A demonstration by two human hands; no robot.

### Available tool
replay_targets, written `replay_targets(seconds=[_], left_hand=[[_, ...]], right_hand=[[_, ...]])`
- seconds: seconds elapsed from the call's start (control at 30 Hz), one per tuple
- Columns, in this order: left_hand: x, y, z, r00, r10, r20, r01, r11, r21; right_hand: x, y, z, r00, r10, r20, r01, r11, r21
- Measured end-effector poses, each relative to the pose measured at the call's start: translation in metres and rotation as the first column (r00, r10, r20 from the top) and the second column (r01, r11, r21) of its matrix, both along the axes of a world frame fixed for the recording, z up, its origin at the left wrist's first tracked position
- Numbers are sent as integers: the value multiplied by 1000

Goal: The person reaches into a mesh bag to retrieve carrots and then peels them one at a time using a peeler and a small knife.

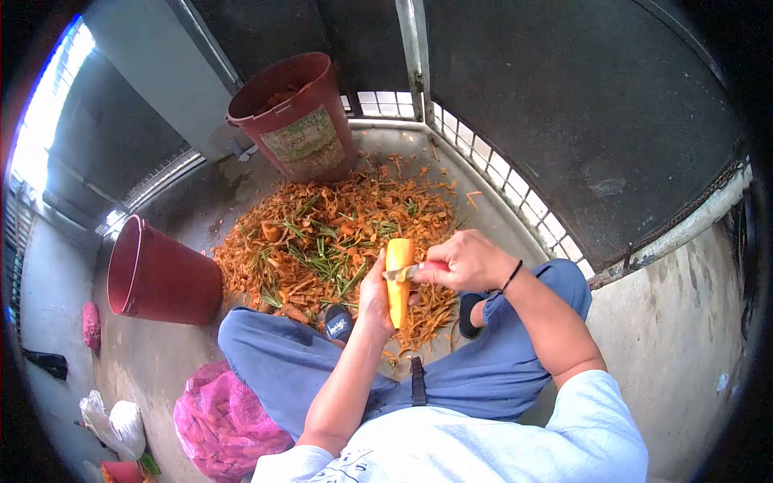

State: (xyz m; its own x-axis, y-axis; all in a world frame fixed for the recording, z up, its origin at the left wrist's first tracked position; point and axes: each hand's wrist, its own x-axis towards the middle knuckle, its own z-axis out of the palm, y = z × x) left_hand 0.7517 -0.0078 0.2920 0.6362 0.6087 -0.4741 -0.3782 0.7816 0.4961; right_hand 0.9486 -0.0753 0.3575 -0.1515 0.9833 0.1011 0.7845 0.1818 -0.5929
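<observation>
Concrete floor (161, 354) ran to a far corner closed off by grille panels. I observed the left hand (375, 294) wrapped around the lower part of a peeled orange carrot (398, 282), which was held upright above the near edge of the pile of peelings (322, 233). The palm hid the carrot's lower end. The right hand (463, 262) was closed on a bladed tool (403, 274) whose metal tip lay against the carrot. The fist covered most of the red handle, so I could not tell knife from peeler.

One red bucket (298, 121) stood in the far corner and carried a paper label (304, 143); its print was too small to read. A second red bucket (157, 278) lay tipped at the left edge of the pile. White writing on a dark shoe (338, 322) was illegible. A pink mesh sack (225, 423) at the near left was partly covered by the person's leg.
</observation>
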Motion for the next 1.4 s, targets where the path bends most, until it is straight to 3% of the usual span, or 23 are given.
replay_targets(seconds=[0.2, 0.27, 0.43, 0.53, 0.63, 0.73, 0.8, 0.9, 1.0, 1.1, 1.27, 1.4], left_hand=[[-2, -3, 3, 999, -45, -16, 46, 997, 65], [2, -9, 14, 971, 55, -234, -1, 974, 226], [7, -9, 5, 951, 71, -301, 28, 949, 314], [9, -7, 4, 949, 138, -283, -38, 942, 332], [2, -6, 7, 970, 44, -240, 3, 981, 194], [-5, 1, -5, 994, -10, 105, 12, 1000, -20], [-7, 5, -10, 993, -9, 120, 13, 999, -30], [-5, 5, -11, 995, 2, 96, 0, 1000, -24], [-3, 1, -1, 999, 28, 40, -27, 999, -19], [-4, 1, -8, 999, 12, 45, -12, 1000, 0], [-6, 0, -8, 999, 17, 43, -19, 998, 60], [-7, -2, 1, 1000, -5, -9, 5, 999, 45]], right_hand=[[-5, 2, 3, 992, -9, 123, 7, 1000, 21], [1, 3, 2, 991, -107, 83, 97, 988, 122], [23, 5, 5, 969, -235, 79, 230, 971, 65], [25, 4, 6, 965, -256, -52, 257, 966, 13], [14, 3, 0, 966, -161, -200, 184, 978, 102], [12, 7, -15, 962, -186, -200, 210, 972, 105], [13, 8, -16, 959, -208, -191, 233, 965, 119], [9, 4, -2, 982, -147, -117, 153, 987, 39], [-3, 4, -8, 1000, 13, 16, -15, 993, 113], [-11, 4, -10, 997, 25, 77, -30, 998, 61], [-8, 6, -6, 993, -9, 119, 1, 998, 61], [6, 11, -4, 977, -193, 85, 181, 975, 129]])
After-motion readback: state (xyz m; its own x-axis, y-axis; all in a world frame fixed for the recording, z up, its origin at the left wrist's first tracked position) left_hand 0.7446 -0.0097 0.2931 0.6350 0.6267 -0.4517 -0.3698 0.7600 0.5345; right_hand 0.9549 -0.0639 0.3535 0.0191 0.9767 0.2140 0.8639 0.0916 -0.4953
